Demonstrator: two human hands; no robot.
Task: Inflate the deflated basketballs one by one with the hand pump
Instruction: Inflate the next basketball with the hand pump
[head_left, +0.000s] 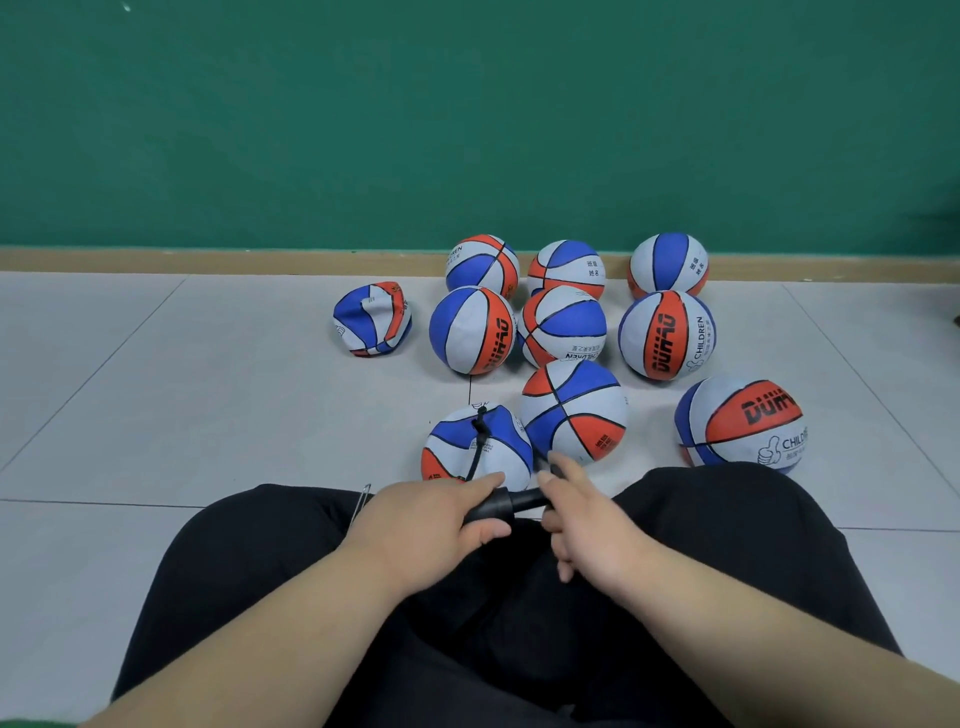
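Basketball (666, 335): DUHAO, CHILDREN | left hand (436, 519), right hand (587, 525) grip pump (506, 505)

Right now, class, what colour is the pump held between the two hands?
The pump is black, seen in the head view.

Left hand (436, 519) and right hand (592, 525) bare, forearms (270, 639) bare too; plain, loose black trousers (727, 519) cover both legs.

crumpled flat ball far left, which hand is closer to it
Left. The left hand grips the pump below-right of the crumpled ball; the right hand, also on it, is farther right.
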